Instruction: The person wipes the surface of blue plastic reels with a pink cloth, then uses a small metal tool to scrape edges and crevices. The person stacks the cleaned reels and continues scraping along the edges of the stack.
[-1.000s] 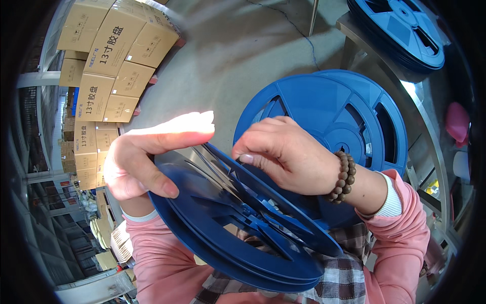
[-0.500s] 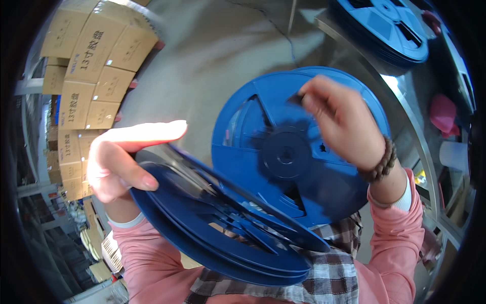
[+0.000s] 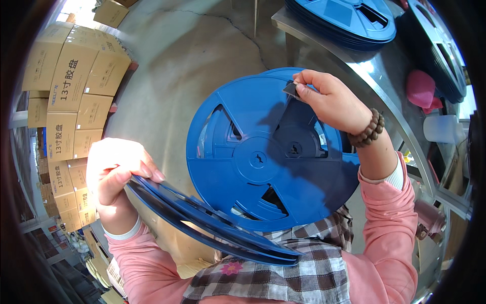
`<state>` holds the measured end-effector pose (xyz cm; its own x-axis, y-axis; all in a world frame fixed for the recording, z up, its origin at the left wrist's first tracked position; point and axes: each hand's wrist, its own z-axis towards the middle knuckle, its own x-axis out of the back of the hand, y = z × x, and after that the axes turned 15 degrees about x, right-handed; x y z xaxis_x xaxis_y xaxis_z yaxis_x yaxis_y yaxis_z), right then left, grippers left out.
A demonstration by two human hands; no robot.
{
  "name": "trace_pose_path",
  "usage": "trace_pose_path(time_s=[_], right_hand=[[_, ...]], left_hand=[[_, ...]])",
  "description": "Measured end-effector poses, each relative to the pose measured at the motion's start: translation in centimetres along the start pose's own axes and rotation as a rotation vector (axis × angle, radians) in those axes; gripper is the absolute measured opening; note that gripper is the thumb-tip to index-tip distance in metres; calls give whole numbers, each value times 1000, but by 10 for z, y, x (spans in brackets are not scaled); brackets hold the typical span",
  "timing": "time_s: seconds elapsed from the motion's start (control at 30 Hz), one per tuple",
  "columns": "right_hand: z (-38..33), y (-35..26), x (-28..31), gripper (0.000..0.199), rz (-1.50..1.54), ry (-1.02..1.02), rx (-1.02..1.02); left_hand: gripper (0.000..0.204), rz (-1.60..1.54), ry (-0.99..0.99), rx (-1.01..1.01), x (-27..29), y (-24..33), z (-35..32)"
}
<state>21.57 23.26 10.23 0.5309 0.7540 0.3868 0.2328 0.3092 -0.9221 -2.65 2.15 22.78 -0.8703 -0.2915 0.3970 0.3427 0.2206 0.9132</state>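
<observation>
My left hand (image 3: 119, 169) is closed on the rim of dark blue reels (image 3: 212, 220), gripped between thumb and fingers. They tilt almost edge-on across the front of my checked apron. My right hand (image 3: 331, 104) pinches a small dark flat piece (image 3: 291, 89), its exact kind unclear, over the far right rim of a large blue reel (image 3: 212, 175). That reel has a round hub, spokes and open windows, and overlaps at least one more blue reel behind it. A shadow falls across its right half.
Cardboard boxes (image 3: 63, 83) are stacked at the left. At the far right, a metal bench (image 3: 296, 28) bears a pile of blue reels (image 3: 349, 23). A pink object (image 3: 420, 88) and a white container (image 3: 440, 128) are on the right side.
The reels in my left hand have swung from splayed apart to nearly together and more edge-on, and my fingers have closed on their rim. My right hand has shifted slightly, still pinching the dark piece.
</observation>
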Motion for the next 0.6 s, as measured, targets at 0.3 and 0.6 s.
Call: trace_pose_path(time_s=[0.3, 0.6], right_hand=[[-13, -23, 26, 21, 1019, -69, 121], [-24, -11, 58, 23, 713, 122, 217]], left_hand=[[33, -10, -169, -121, -16, -8, 38], [36, 105, -611, -4, 17, -35, 73]])
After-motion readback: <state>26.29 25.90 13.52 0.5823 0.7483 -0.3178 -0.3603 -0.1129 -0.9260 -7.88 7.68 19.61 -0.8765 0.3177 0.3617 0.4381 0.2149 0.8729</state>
